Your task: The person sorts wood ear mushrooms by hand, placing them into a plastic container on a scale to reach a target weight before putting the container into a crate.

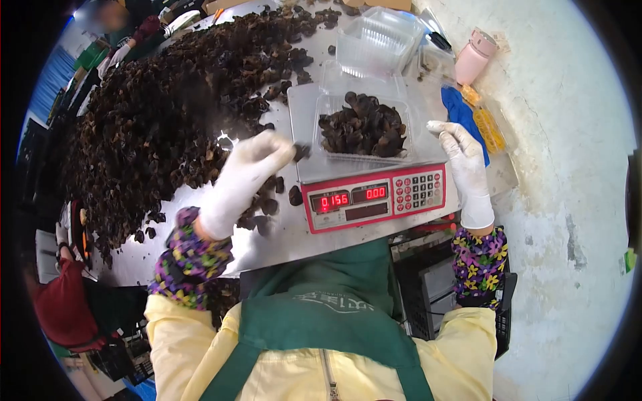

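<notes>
A clear plastic tray (409, 148) full of dark, curled wood ear mushrooms (364, 127) rests on the metal pan of a red-framed scale (374, 197). Its red display reads 0.156 on the left. My left hand (251, 170), in a white glove, is closed in a pinch left of the scale pan, with a dark wood ear mushroom (302, 152) at its fingertips, slightly blurred. My right hand (463, 160), also gloved, is raised just right of the tray, its fingers bent and pressed together with nothing visible in them.
A large heap of wood ear mushrooms (160, 107) covers the table's left side. Stacked clear trays (378, 40) stand behind the scale. A pink bottle (476, 57), a blue cloth (461, 110) and yellow rubber bands (489, 131) lie at right. Other people (70, 304) are at the left.
</notes>
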Demonstrator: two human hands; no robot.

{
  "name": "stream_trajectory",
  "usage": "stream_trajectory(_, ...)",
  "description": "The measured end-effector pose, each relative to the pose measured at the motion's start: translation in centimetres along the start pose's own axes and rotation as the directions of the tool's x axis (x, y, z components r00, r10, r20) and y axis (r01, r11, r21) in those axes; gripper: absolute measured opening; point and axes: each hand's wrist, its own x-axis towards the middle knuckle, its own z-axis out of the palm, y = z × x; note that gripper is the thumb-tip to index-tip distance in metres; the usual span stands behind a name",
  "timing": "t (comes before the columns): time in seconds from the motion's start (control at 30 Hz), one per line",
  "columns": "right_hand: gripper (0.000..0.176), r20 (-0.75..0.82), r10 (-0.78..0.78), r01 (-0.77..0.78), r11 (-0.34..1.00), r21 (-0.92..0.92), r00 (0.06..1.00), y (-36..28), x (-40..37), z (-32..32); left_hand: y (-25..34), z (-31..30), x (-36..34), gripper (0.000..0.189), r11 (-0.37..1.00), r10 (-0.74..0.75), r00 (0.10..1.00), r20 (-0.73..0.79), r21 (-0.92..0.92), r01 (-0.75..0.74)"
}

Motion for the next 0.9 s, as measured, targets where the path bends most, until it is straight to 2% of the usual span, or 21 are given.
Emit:
stream_trajectory(0.07, 0.02, -0.019, 0.013, -0.013, 1.0, 0.003, 1.0, 0.2, -0.1, -0.6, -1.7, -2.1, -3.4, 0.015, 0.991, 0.116, 0.984, 0.137, 0.048, -0.124)
stream_trajectory(0.13, 0.02, -0.022, 0.041, -0.041, 0.999, 0.006, 0.999, 0.8, 0.0, -1.4, -3.5, -4.5, -7.8, 0.013, 0.971, -0.158, 0.979, 0.132, 0.199, 0.13)
stream_trajectory(0.2, 0.021, -0.038, 0.085, -0.085, 0.996, 0.011, 0.996, 1.3, 0.0, -1.8, -6.6, -7.8, -12.6, 0.01, 0.889, -0.13, 0.975, 0.178, 0.456, 0.035)
stream_trajectory(0.27, 0.022, -0.046, 0.115, -0.114, 0.993, 0.034, 0.992, 1.1, 0.1, -1.6, -9.8, -10.7, -18.3, 0.012, 0.786, -0.292, 0.948, 0.123, 0.596, 0.165)
stream_trajectory(0.33, 0.022, -0.061, 0.159, -0.156, 0.986, 0.053, 0.985, 1.0, 0.3, -1.4, -13.0, -12.5, -24.3, 0.021, 0.309, -0.403, 0.915, 0.012, 0.943, 0.123)
stream_trajectory(0.43, 0.023, -0.017, 0.098, -0.097, 0.994, 0.051, 0.995, 1.5, 1.1, -1.1, -12.8, -12.2, -27.9, 0.033, 0.184, -0.484, 0.874, -0.046, 0.971, 0.153)
stream_trajectory(0.47, 0.024, 0.004, 0.086, -0.086, 0.995, 0.045, 0.996, 1.6, 1.5, -0.9, -12.7, -11.8, -27.7, 0.033, 0.183, -0.478, 0.877, -0.05, 0.971, 0.155)
stream_trajectory(0.5, 0.024, 0.001, 0.076, -0.076, 0.996, 0.043, 0.997, 1.7, 1.8, -0.7, -11.5, -10.8, -26.3, 0.034, 0.368, -0.457, 0.885, -0.094, 0.885, 0.284)
stream_trajectory(0.53, 0.026, 0.001, 0.134, -0.134, 0.987, 0.084, 0.991, 1.7, 2.4, -0.4, -10.9, -9.9, -24.8, 0.035, 0.542, -0.442, 0.886, -0.14, 0.746, 0.388)
stream_trajectory(0.57, 0.029, 0.004, 0.19, -0.189, 0.974, 0.124, 0.982, 1.8, 3.1, -0.2, -11.4, -9.3, -23.3, 0.034, 0.658, -0.317, 0.936, -0.154, 0.675, 0.334)
stream_trajectory(0.6, 0.029, 0.001, 0.174, -0.173, 0.978, 0.118, 0.985, 1.9, 3.8, 0.0, -10.8, -8.4, -21.3, 0.031, 0.787, -0.277, 0.947, -0.163, 0.527, 0.321)
stream_trajectory(0.67, 0.031, 0.049, 0.254, -0.255, 0.9, 0.352, 0.966, 2.4, 5.2, 0.4, -8.2, -5.1, -16.6, 0.026, 0.96, -0.165, 0.965, -0.204, 0.191, 0.204)
stream_trajectory(0.7, 0.033, 0.081, 0.259, -0.27, 0.885, 0.381, 0.963, 2.7, 5.9, 0.4, -6.3, -3.7, -14.2, 0.025, 0.98, -0.153, 0.973, -0.171, 0.1, 0.171)
stream_trajectory(0.73, 0.033, 0.076, 0.248, -0.258, 0.89, 0.377, 0.966, 2.2, 6.1, 0.4, -5.6, -2.4, -12.3, 0.027, 0.997, -0.073, 0.983, -0.167, 0.024, 0.078)
stream_trajectory(0.8, 0.035, 0.044, 0.286, -0.283, 0.893, 0.35, 0.957, 1.2, 6.4, 1.1, -3.8, -0.8, -9.0, 0.026, 0.997, -0.059, 0.993, -0.103, -0.063, 0.053)
stream_trajectory(0.83, 0.036, 0.066, 0.247, -0.255, 0.916, 0.308, 0.967, 1.7, 6.6, 0.7, -4.7, -0.5, -7.1, 0.023, 0.995, 0.095, 0.987, -0.128, 0.039, -0.09)
stream_trajectory(0.9, 0.036, 0.036, 0.199, -0.202, 0.96, 0.194, 0.979, 1.4, 6.0, 0.6, -4.6, -1.1, -4.0, 0.022, 0.964, 0.122, 0.974, -0.189, 0.258, -0.07)
